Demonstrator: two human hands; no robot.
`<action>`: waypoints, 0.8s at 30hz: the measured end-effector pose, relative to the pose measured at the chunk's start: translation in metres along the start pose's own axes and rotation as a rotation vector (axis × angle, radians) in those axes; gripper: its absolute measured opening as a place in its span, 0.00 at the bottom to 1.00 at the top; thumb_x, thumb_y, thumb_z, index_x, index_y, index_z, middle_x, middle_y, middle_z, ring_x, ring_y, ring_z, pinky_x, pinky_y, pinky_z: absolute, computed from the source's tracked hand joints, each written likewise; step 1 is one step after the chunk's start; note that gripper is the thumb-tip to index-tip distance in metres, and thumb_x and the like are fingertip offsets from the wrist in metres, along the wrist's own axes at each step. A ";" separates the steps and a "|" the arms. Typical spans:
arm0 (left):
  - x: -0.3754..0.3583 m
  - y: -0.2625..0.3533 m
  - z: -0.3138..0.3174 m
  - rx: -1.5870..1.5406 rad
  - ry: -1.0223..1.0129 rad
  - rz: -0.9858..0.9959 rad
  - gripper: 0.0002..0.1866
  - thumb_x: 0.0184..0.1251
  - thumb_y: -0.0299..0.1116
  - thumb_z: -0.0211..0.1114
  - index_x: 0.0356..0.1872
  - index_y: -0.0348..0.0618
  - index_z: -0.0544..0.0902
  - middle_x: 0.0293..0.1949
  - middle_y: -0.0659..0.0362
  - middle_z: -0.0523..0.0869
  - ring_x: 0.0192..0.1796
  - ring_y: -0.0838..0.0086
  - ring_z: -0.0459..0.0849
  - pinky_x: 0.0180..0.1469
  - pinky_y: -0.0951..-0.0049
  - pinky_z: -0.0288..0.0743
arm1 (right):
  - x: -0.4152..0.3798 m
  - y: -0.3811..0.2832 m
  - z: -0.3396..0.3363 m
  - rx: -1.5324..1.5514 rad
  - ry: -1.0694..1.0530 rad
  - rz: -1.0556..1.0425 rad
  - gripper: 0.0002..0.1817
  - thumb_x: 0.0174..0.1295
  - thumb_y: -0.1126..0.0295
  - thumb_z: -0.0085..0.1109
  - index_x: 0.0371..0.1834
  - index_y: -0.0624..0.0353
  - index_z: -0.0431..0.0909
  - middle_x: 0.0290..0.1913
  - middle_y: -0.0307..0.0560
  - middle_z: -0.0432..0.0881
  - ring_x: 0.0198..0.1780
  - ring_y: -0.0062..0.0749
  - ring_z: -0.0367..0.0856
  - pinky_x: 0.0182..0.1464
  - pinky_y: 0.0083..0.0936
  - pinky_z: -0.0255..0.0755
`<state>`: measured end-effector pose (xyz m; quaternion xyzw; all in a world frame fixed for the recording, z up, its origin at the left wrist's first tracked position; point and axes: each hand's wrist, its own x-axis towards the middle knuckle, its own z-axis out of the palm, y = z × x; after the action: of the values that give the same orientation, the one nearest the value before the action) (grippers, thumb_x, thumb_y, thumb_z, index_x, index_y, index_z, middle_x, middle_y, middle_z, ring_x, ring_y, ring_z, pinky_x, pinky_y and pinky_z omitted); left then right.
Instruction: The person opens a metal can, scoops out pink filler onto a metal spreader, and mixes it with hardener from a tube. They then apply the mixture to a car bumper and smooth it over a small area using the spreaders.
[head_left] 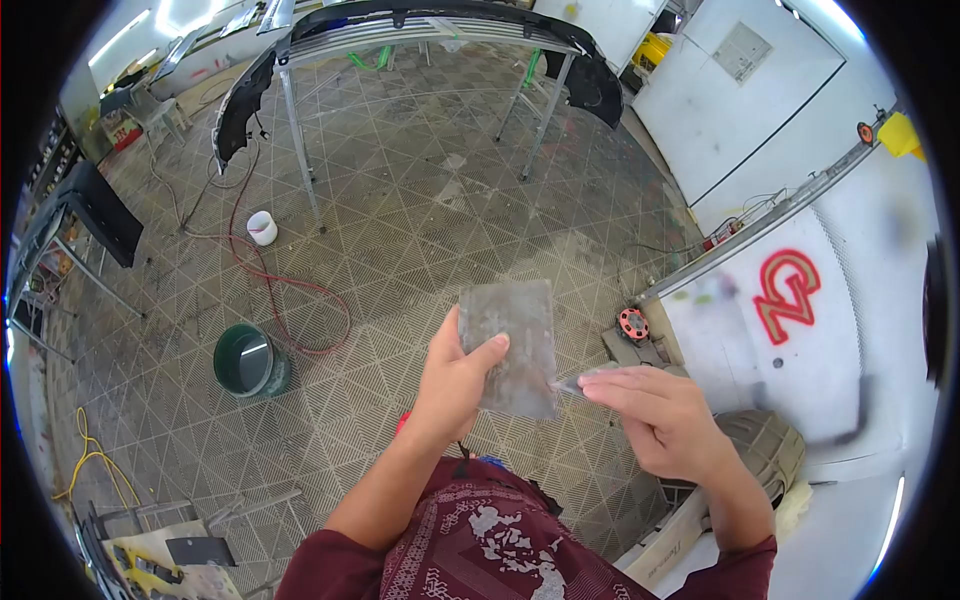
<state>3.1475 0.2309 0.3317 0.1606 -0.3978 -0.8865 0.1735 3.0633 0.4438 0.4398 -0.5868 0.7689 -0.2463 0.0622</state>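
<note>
My left hand [462, 370] grips a thin grey rectangular plate [520, 345] with a scuffed, smeared surface. The thumb lies on its face and the other fingers are behind it. My right hand [665, 410] is closed in a pinch on a small flat grey spreader [568, 385], mostly covered by the fingers. The spreader's tip is right at the plate's lower right edge. Both hands are in front of my body, above the patterned floor.
A stand [300, 140] carries a long black bumper [245, 110] ahead. A dark green bucket [280, 375] of liquid, a white tub [262, 228] and a red hose [270, 275] are on the floor at left. A sprayed white panel [740, 360] and a backpack [765, 445] are at right.
</note>
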 end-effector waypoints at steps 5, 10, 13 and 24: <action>0.005 -0.002 -0.011 -0.391 -0.128 -0.402 0.21 0.73 0.22 0.61 0.65 0.35 0.71 0.56 0.50 0.83 0.55 0.65 0.87 0.57 0.60 0.85 | -0.002 0.011 0.037 -0.167 0.180 -0.171 0.26 0.51 0.85 0.61 0.56 0.57 0.85 0.60 0.46 0.87 0.61 0.49 0.84 0.68 0.50 0.75; -0.001 0.008 -0.012 -0.432 -0.149 -0.354 0.23 0.72 0.22 0.61 0.67 0.36 0.70 0.57 0.49 0.83 0.56 0.63 0.87 0.58 0.58 0.85 | -0.032 0.053 0.047 -0.269 0.251 -0.270 0.26 0.51 0.85 0.61 0.56 0.58 0.85 0.61 0.47 0.87 0.63 0.54 0.83 0.70 0.54 0.72; -0.001 0.026 -0.009 -0.331 -0.159 -0.231 0.24 0.72 0.22 0.62 0.68 0.36 0.70 0.57 0.49 0.83 0.57 0.64 0.86 0.60 0.59 0.83 | -0.040 0.062 0.046 -0.392 0.112 -0.135 0.26 0.51 0.85 0.61 0.57 0.60 0.84 0.60 0.48 0.87 0.63 0.53 0.83 0.71 0.53 0.72; 0.001 0.008 0.008 0.267 -0.093 0.223 0.20 0.75 0.24 0.62 0.64 0.32 0.71 0.55 0.54 0.84 0.53 0.74 0.84 0.58 0.68 0.79 | -0.017 -0.011 0.040 -0.423 0.064 0.051 0.23 0.56 0.78 0.62 0.58 0.57 0.84 0.64 0.43 0.84 0.62 0.47 0.82 0.68 0.51 0.73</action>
<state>3.1450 0.2309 0.3423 0.0960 -0.5350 -0.8075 0.2291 3.0935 0.4457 0.4068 -0.5591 0.8196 -0.0962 -0.0808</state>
